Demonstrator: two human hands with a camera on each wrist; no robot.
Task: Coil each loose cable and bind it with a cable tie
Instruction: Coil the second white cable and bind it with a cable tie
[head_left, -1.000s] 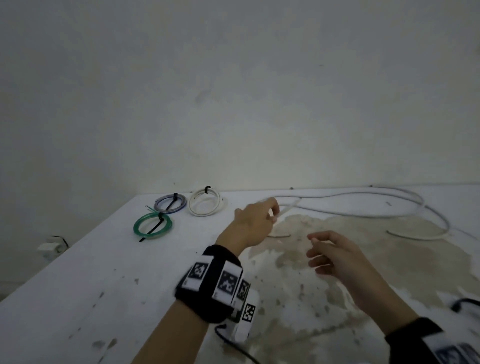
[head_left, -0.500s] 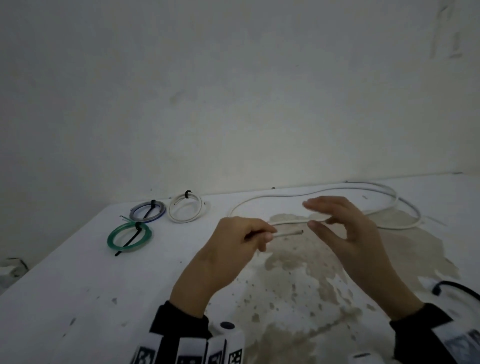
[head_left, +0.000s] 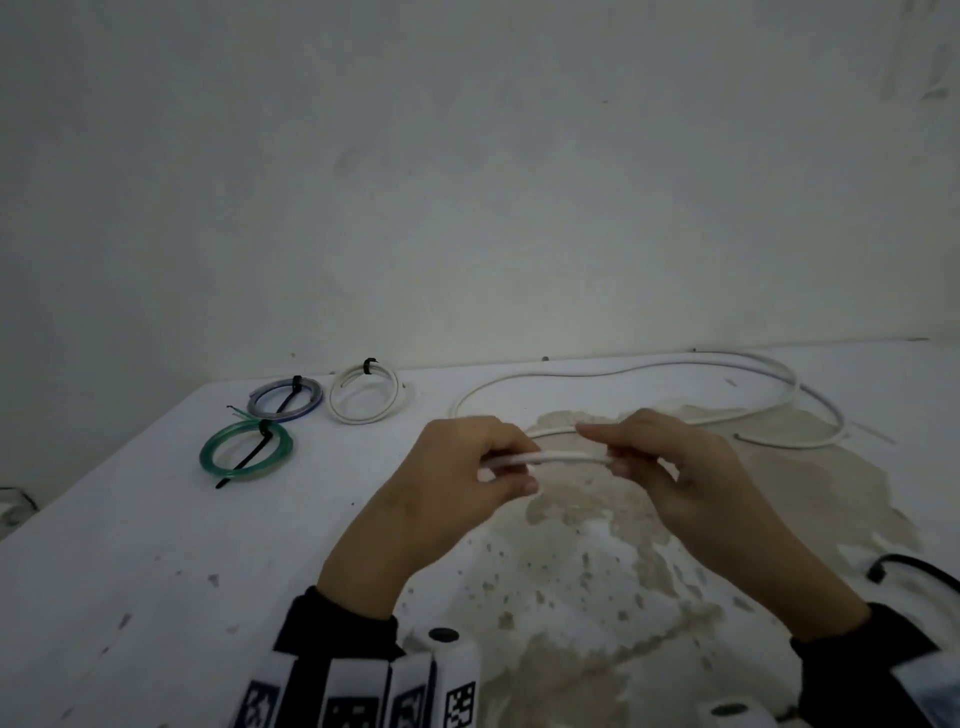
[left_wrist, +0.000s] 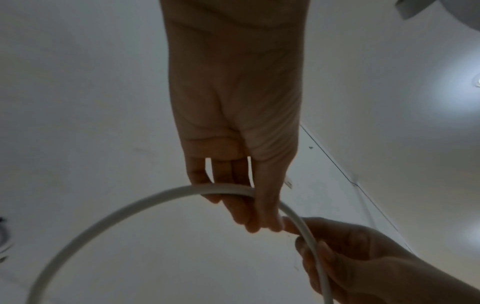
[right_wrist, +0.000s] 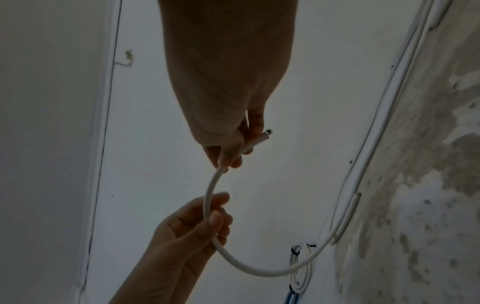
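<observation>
- Left hand (head_left: 457, 478) and right hand (head_left: 670, 467) each pinch the loose white cable (head_left: 550, 457) near its end, above the stained table (head_left: 130, 545).
- The cable's remainder loops across the far tabletop.
- Three tied coils (head_left: 363, 399) lie far left.

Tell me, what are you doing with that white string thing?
A person is starting to coil a long loose white cable. The left hand and right hand each pinch it near its cut end, bending it into a curve above the stained white table. Three tied coils, green, blue-grey and white, already lie there.
</observation>
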